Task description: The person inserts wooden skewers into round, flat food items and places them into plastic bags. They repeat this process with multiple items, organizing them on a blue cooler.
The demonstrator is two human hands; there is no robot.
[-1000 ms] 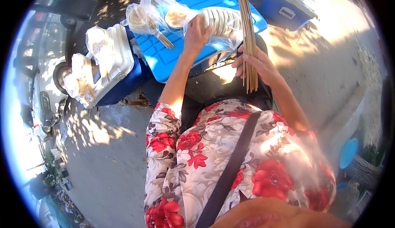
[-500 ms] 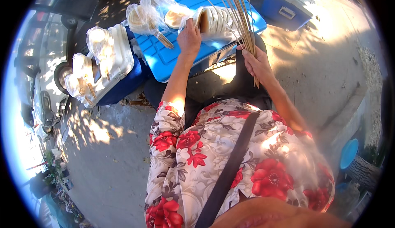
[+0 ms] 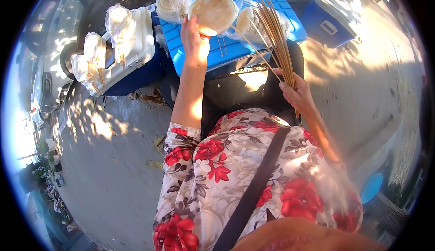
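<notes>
Head view, looking straight down past my flowered shirt: my left hand (image 3: 195, 40) is raised and closed on the rim of one round pale disc-shaped container (image 3: 213, 12), holding it above the blue cooler lid (image 3: 226, 47), its flat face turned up toward me. My right hand (image 3: 297, 92) is clamped around one bundle of thin wooden skewers (image 3: 276, 33), too many to count, fanning upward over the same lid, with a few sticks splayed off to the left of the bunch. The two hands are well apart, the container to the left and the skewers to the right. I count three coolers: the blue-lidded one straight ahead, a second blue cooler with a white lid (image 3: 136, 43) to its left, and a third blue cooler with a pale lid (image 3: 333, 11) off to the upper right, which has a small rectangular latch plate on its front face. On the blue lid lie two clear plastic bags of round pale stacks, one (image 3: 170, 2) just left of the lifted container and one (image 3: 253, 20) behind the skewers. On the white lid I make out about four clear bags of pale goods (image 3: 95, 47), bunched along its left edge. A blue round tub (image 3: 371, 187) shows at the lower right on the concrete ground (image 3: 108, 160). Against half a second ago, the left hand has lifted the container off the stack on the lid and tipped its face toward me, and the skewer bundle has spread and leaned further left.
</notes>
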